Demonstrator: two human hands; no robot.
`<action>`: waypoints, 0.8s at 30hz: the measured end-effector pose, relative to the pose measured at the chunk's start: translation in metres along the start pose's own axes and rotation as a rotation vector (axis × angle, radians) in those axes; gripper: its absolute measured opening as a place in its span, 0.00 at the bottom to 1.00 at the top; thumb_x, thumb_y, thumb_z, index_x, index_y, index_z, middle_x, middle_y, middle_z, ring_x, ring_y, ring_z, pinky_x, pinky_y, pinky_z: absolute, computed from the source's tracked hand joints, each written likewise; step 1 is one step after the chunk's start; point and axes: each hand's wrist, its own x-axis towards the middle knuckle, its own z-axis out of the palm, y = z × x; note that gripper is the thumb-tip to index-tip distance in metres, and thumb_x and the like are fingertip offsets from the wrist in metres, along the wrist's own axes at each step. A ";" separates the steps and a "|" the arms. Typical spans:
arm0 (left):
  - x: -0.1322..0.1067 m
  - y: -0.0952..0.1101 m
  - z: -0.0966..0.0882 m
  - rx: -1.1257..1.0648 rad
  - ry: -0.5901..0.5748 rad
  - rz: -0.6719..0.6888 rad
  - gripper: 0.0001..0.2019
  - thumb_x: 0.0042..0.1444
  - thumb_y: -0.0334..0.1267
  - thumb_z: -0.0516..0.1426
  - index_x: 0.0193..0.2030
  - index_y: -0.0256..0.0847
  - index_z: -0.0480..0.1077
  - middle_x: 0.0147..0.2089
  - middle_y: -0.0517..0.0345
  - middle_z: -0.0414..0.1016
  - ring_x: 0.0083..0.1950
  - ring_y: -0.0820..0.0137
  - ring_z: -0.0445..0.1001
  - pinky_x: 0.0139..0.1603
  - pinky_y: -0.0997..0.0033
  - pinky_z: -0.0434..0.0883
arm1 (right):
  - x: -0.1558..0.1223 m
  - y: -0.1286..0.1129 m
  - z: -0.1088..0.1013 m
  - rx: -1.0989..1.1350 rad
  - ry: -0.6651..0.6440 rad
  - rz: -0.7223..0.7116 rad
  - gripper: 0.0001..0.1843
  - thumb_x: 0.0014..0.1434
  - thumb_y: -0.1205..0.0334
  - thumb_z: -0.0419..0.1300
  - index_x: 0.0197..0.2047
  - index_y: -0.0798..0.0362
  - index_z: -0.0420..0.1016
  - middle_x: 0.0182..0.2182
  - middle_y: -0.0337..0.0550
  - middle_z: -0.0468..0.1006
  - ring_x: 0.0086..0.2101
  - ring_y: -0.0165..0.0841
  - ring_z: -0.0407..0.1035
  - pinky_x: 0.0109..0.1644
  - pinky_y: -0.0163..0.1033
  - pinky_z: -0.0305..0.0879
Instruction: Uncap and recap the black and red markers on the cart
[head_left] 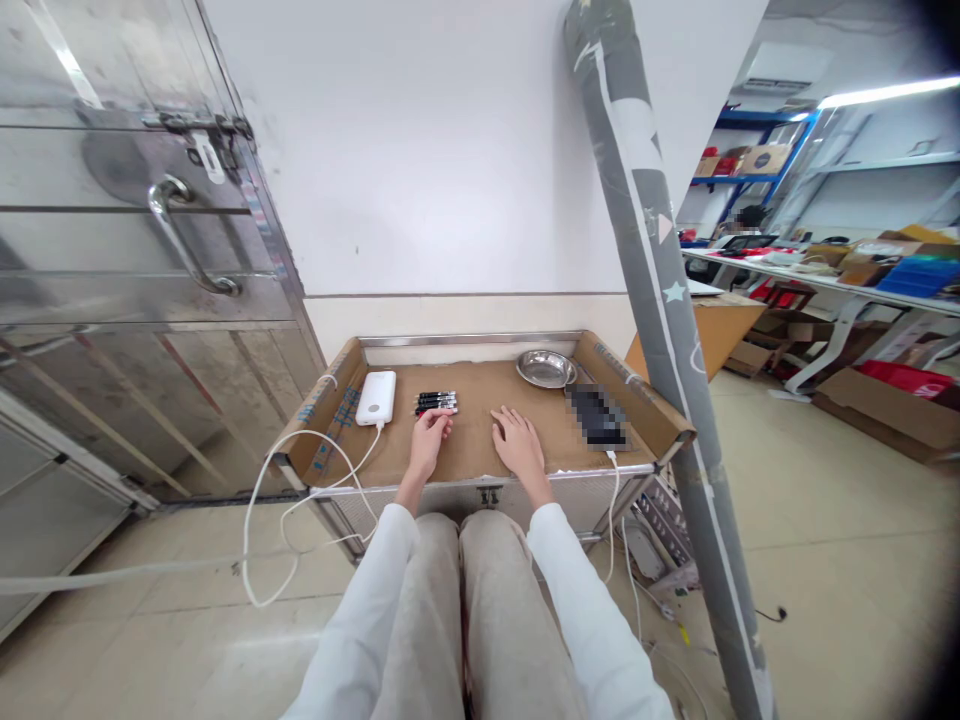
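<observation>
My left hand (pixel 428 443) rests on the cardboard-covered top of a small table (pixel 474 455). Its fingers are loosely bent and a little apart, right at the near side of several dark pens (pixel 436 399) lying in a row; I see nothing held in it. To the right, my right hand (pixel 518 442) lies palm down with fingers stretched out on the cardboard, touching no other thing. Behind it and further right stands a shallow round metal dish (pixel 547 368). A dark, phone-like device (pixel 604 428), partly blurred out, lies near the right side with a white cable plugged in.
A white power bank (pixel 376 397) with a looping white cable (pixel 259 510) lies at the left. Raised cardboard-wrapped sides (pixel 637 395) edge the tabletop. A long grey roll (pixel 660 260) leans at the right. Left is a metal door (pixel 97 230); cluttered workbenches stand far right.
</observation>
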 end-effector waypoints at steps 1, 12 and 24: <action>-0.001 -0.001 -0.001 0.000 0.006 -0.009 0.13 0.46 0.42 0.58 0.36 0.35 0.73 0.28 0.59 0.71 0.28 0.77 0.66 0.30 0.77 0.61 | 0.000 0.000 0.000 0.002 0.000 -0.002 0.21 0.65 0.63 0.47 0.58 0.52 0.69 0.60 0.48 0.65 0.61 0.37 0.57 0.64 0.47 0.49; -0.003 0.004 -0.013 0.831 0.162 0.281 0.10 0.53 0.28 0.52 0.42 0.37 0.69 0.44 0.48 0.70 0.46 0.64 0.69 0.50 0.61 0.66 | -0.001 -0.001 -0.002 -0.049 -0.010 -0.031 0.21 0.65 0.61 0.46 0.58 0.53 0.68 0.60 0.48 0.66 0.60 0.38 0.57 0.63 0.46 0.50; 0.005 0.013 -0.003 1.339 -0.147 0.476 0.09 0.63 0.37 0.50 0.44 0.41 0.68 0.45 0.48 0.71 0.48 0.59 0.68 0.51 0.60 0.63 | 0.049 0.005 0.009 0.245 -0.037 -0.199 0.18 0.67 0.57 0.45 0.48 0.50 0.73 0.47 0.45 0.76 0.48 0.32 0.66 0.55 0.40 0.58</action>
